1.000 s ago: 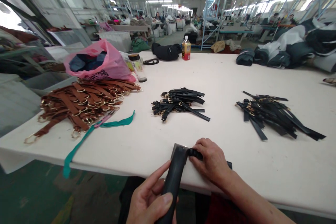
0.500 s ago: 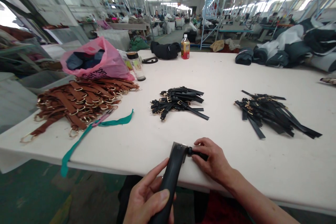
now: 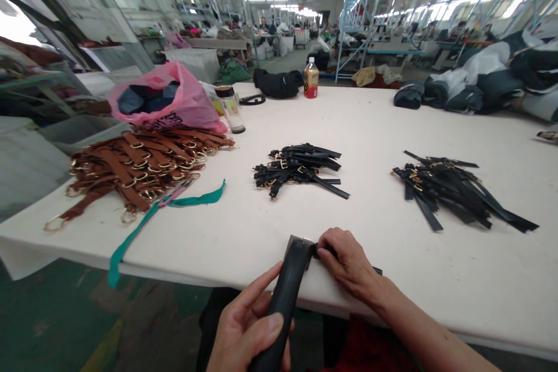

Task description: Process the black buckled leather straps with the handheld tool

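Observation:
My left hand (image 3: 244, 322) is wrapped round a black hair clipper (image 3: 283, 302), its head pointing away from me over the table's front edge. Against the clipper's head, my right hand (image 3: 349, 258) pinches a small black strap (image 3: 378, 271). Most of that strap is hidden under the fingers; only its tail end shows beyond the hand. Ahead of the hands lies a pile of black buckled straps (image 3: 305, 168) with gold-coloured buckles. A second heap of black straps (image 3: 457, 195) lies further right.
Brown straps with metal rings (image 3: 139, 163) are heaped at the left, beside a teal ribbon (image 3: 196, 200). Behind them stand a pink plastic bag (image 3: 192, 99) and a jar (image 3: 234, 116). A drink bottle (image 3: 311, 78) and dark rolls (image 3: 466, 97) are at the table's far side.
My right fingers have curled further over the black strap, and its tail now shows past the hand. The left hand keeps its hold on the clipper. The view has shifted slightly.

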`<state>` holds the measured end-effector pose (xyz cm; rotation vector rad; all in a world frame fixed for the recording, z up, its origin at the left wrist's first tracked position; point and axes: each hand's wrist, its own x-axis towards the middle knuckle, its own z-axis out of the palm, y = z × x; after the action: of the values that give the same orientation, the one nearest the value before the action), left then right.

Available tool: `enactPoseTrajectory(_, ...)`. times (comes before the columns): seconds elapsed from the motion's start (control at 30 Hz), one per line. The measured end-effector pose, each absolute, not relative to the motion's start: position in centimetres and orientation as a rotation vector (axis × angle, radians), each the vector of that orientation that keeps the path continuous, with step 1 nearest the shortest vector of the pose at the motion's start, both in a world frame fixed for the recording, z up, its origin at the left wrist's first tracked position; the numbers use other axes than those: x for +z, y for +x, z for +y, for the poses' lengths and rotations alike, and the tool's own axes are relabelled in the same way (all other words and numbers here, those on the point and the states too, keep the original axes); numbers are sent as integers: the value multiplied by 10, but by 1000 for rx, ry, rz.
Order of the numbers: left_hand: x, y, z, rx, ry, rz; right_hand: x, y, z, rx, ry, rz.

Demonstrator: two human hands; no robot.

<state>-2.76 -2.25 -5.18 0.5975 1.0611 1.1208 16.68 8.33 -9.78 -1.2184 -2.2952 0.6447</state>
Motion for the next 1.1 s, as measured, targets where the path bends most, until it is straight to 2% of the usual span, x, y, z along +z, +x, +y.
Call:
enactPoseTrajectory(0.4, -53, -28, -33, 1131, 549, 1069, -103, 150, 96, 449, -1615, -2283)
enactPoseTrajectory(0.8, -37, -22, 0, 1012, 690, 1141, -102, 160, 90, 816, -1400, -1988)
enactPoseTrajectory(1.1, -36, -26, -5, 1020, 668, 1162, -107, 178, 75, 623, -1335, -2114)
